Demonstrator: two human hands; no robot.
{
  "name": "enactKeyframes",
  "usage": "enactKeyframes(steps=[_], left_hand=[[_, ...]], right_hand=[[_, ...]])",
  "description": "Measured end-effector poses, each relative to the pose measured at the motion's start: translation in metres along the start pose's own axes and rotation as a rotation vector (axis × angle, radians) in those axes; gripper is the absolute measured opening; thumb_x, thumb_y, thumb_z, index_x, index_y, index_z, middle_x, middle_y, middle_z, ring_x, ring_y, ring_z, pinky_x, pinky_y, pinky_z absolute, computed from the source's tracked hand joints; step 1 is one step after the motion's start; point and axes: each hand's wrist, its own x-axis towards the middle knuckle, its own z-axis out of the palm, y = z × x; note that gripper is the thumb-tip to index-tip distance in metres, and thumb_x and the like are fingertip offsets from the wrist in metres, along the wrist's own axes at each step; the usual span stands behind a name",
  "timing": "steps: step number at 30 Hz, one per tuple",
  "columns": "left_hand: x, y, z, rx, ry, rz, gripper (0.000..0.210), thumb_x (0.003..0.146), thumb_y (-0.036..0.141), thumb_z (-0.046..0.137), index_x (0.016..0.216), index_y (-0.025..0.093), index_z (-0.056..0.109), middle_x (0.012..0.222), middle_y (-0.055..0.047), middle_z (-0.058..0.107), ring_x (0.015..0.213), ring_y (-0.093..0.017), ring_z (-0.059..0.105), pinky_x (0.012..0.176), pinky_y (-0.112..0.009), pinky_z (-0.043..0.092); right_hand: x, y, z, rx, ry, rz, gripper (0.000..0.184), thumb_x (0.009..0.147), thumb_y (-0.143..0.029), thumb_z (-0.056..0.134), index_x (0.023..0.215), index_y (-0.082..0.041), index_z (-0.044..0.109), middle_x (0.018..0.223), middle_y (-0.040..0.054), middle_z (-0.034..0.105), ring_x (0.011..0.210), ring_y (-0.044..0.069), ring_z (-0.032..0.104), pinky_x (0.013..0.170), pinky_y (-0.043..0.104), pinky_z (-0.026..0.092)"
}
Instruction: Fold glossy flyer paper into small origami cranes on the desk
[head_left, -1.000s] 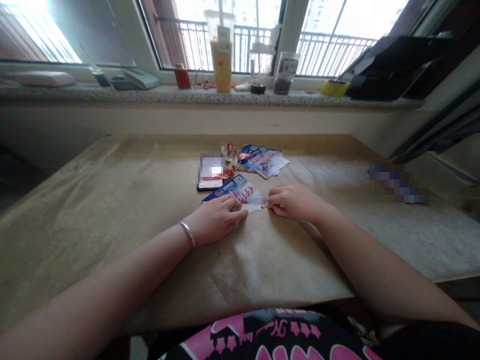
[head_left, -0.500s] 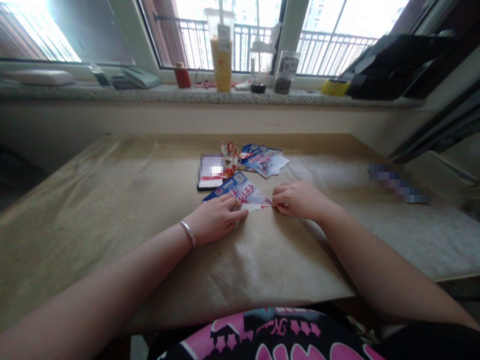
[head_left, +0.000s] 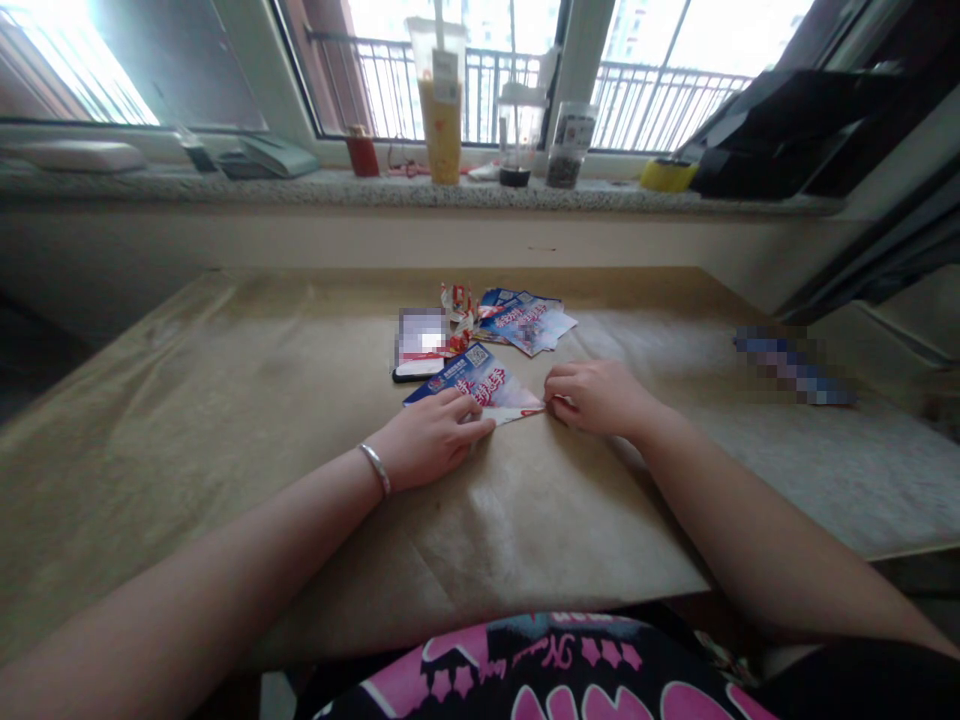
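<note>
A blue and white printed leaflet (head_left: 499,388), folded to a pointed shape, lies on the table in front of me. My left hand (head_left: 433,436) rests on its near left part, thumb and fingers stretched out over the paper. At the pointed right end, my right hand (head_left: 592,396) is closed in a pinch on the tip, its fingertips partly hiding it. Just beyond the leaflet lies a phone (head_left: 421,372) with a blurred-out screen. A fanned pile of similar leaflets (head_left: 529,322) is farther back, beside red and white wrappers (head_left: 459,300).
A brownish cover spreads over the table (head_left: 300,330). On the right lies a pixelated blue strip (head_left: 793,368). The windowsill (head_left: 300,190) behind holds a tall yellow drink cup (head_left: 442,125), a red bottle (head_left: 363,152), clear cups, yellow tape (head_left: 667,176) and a black bag (head_left: 772,135).
Hardly anything differs: both hands stay in place on the leaflet. The right fingertips have shifted very slightly at the tip, and the view has moved a little.
</note>
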Motion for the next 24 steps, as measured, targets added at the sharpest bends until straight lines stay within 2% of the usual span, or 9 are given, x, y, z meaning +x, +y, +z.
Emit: enactKeyframes(steps=[3, 8, 17, 21, 24], left_hand=[[0.0, 0.0, 0.0, -0.011, -0.001, -0.005, 0.031, 0.091, 0.018, 0.043, 0.117, 0.02, 0.06, 0.104, -0.01, 0.059, 0.095, -0.022, 0.051, 0.085, -0.036, 0.048], [0.0, 0.0, -0.002, -0.036, -0.007, -0.013, 0.032, 0.087, 0.016, 0.046, 0.116, 0.02, 0.061, 0.112, -0.01, 0.058, 0.098, -0.022, 0.05, 0.088, -0.037, 0.046], [0.003, 0.001, 0.0, -0.021, 0.018, -0.038, 0.034, 0.09, 0.022, 0.044, 0.121, 0.022, 0.058, 0.126, -0.01, 0.051, 0.108, -0.025, 0.048, 0.096, -0.042, 0.043], [0.004, 0.0, 0.001, -0.033, 0.019, -0.024, 0.036, 0.093, 0.026, 0.043, 0.127, 0.026, 0.055, 0.124, -0.008, 0.054, 0.106, -0.025, 0.048, 0.095, -0.042, 0.042], [0.004, 0.0, 0.001, -0.043, 0.024, -0.025, 0.034, 0.094, 0.026, 0.043, 0.124, 0.025, 0.057, 0.121, -0.008, 0.057, 0.105, -0.024, 0.049, 0.094, -0.042, 0.042]], right_hand=[[0.003, -0.001, 0.008, 0.104, 0.097, -0.065, 0.021, 0.084, -0.02, 0.051, 0.089, -0.02, 0.071, 0.092, 0.0052, 0.069, 0.082, 0.017, 0.06, 0.068, 0.027, 0.039], [0.01, -0.01, 0.018, 0.179, 0.112, -0.205, 0.022, 0.085, -0.017, 0.052, 0.089, -0.02, 0.073, 0.096, 0.0062, 0.07, 0.087, 0.018, 0.06, 0.079, 0.031, 0.044], [0.015, -0.024, 0.02, 0.186, 0.118, -0.275, 0.023, 0.087, -0.017, 0.051, 0.094, -0.019, 0.073, 0.092, 0.0075, 0.07, 0.082, 0.017, 0.06, 0.076, 0.03, 0.046], [0.016, -0.027, 0.019, 0.192, 0.101, -0.259, 0.022, 0.088, -0.018, 0.051, 0.09, -0.018, 0.073, 0.091, 0.0084, 0.069, 0.081, 0.017, 0.059, 0.074, 0.029, 0.046], [0.017, -0.029, 0.018, 0.183, 0.08, -0.243, 0.022, 0.088, -0.018, 0.051, 0.089, -0.017, 0.072, 0.09, 0.0086, 0.068, 0.08, 0.017, 0.059, 0.074, 0.029, 0.045]])
